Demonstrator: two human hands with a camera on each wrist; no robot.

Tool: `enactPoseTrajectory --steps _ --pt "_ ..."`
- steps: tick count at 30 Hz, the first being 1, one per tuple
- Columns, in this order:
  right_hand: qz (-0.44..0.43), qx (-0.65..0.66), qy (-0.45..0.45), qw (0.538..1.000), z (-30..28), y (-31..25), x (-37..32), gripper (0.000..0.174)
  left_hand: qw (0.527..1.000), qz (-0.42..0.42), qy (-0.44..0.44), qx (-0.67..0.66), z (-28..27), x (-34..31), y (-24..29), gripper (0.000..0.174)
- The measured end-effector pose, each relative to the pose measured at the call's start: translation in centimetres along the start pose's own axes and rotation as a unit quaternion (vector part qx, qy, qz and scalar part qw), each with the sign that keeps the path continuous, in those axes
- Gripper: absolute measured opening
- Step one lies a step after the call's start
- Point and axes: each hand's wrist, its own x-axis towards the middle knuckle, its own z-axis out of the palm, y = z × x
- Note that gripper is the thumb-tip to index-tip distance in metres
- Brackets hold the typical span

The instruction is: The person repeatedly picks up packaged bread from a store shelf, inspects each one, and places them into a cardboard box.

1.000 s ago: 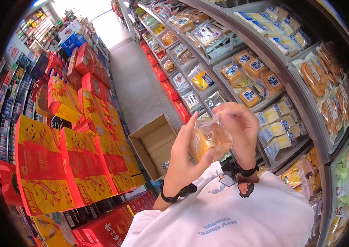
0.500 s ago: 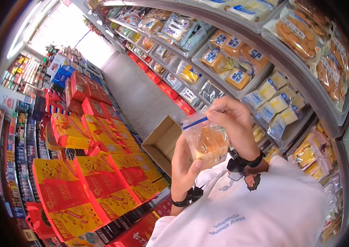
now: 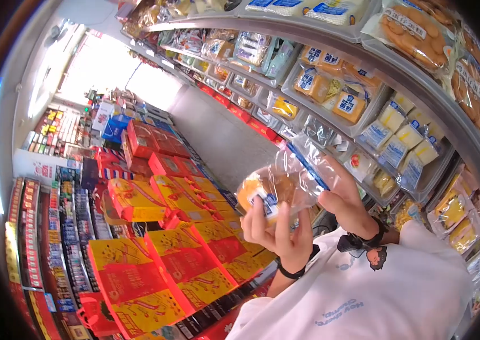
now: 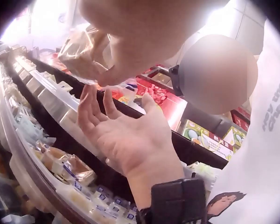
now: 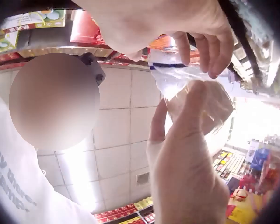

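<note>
A clear zip bag with a blue strip holds golden bread with a blue-and-white label [image 3: 269, 204]. My left hand [image 3: 282, 241] grips its lower part, fingers spread across the front. In the left wrist view, that hand [image 4: 135, 37] is at the top, by the package [image 4: 84, 53]. My right hand [image 3: 347, 198] is at the bag's upper edge, thumb near the strip's end. Its palm shows in the left wrist view [image 4: 135, 135], thumb and fingers apart. In the right wrist view its loosely bent fingers [image 5: 203, 51] are over the bag [image 5: 170, 74]; whether they touch it I cannot tell.
Shelf bins of packaged bread [image 3: 349, 107] run along the right. Red-and-yellow gift boxes [image 3: 132, 277] are stacked on the left, with shelves of small goods [image 3: 58, 226] beyond. A grey aisle floor [image 3: 211, 133] lies between them.
The bread has turned so its label shows, and my left fingers now spread over its front. The bag's top has tilted right. The view has swung, and the cardboard box has left it.
</note>
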Motion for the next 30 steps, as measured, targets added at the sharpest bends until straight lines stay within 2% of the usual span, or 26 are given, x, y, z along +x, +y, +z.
enactPoseTrajectory --steps 2,3,5,6,7,10,11,14,15,18,21,24,27,30 --pt "0.03 -0.056 0.022 0.998 -0.4 -0.4 0.2 0.025 1.0 0.014 0.015 0.014 0.4 -0.6 0.0 0.057" --pt "-0.013 -0.107 0.038 0.993 -1.1 0.6 0.5 0.013 1.0 -0.005 0.015 0.013 0.7 -1.0 0.1 0.054" --pt "-0.011 -0.078 0.068 0.995 -1.6 1.2 1.2 0.007 1.0 0.015 -0.006 0.022 0.5 -1.5 0.2 0.056" --pt "-0.009 -0.062 0.084 0.995 -1.7 1.4 1.5 0.007 0.999 0.026 -0.018 0.027 0.2 -1.7 0.1 0.056" --pt "-0.045 -0.073 0.088 0.992 -1.5 1.5 1.9 0.009 0.998 0.036 -0.04 0.023 -0.2 -2.2 -0.3 0.065" --pt "-0.028 -0.055 0.058 0.996 -1.0 0.2 2.1 0.013 0.999 0.036 -0.004 -0.035 -0.4 -2.1 -1.2 0.083" --pt "-0.041 -0.073 0.048 0.995 -1.2 0.8 2.1 0.014 0.999 0.039 -0.032 0.009 -1.2 -1.5 -1.0 0.094" --pt "-0.031 -0.051 0.058 0.997 -0.5 1.8 2.1 0.015 0.996 0.005 -0.088 -0.022 -1.6 -0.8 -1.2 0.099" --pt "-0.024 -0.046 0.051 0.997 -0.5 2.0 2.2 0.015 0.988 -0.068 -0.102 -0.092 -1.5 -2.1 -1.9 0.102" --pt "-0.013 -0.048 0.062 0.997 -0.7 2.9 2.4 0.016 0.983 -0.092 -0.112 -0.108 -1.8 -2.3 -1.7 0.103" --pt "-0.013 -0.044 0.067 0.997 -0.5 2.8 2.4 0.016 0.979 -0.098 -0.082 -0.156 -1.4 -3.0 -2.0 0.106" --pt "-0.009 -0.017 0.056 0.998 -0.8 2.3 2.4 0.01 0.976 -0.129 -0.107 -0.137 -1.7 -3.2 -2.1 0.106" --pt "-0.021 -0.057 0.058 0.996 -1.3 3.2 2.7 0.01 0.979 -0.108 -0.114 -0.129 -1.6 -3.2 -2.5 0.104" --pt "-0.034 -0.077 0.049 0.995 -1.5 3.4 3.0 0.009 0.976 -0.125 -0.117 -0.137 -1.4 -3.1 -2.5 0.103"
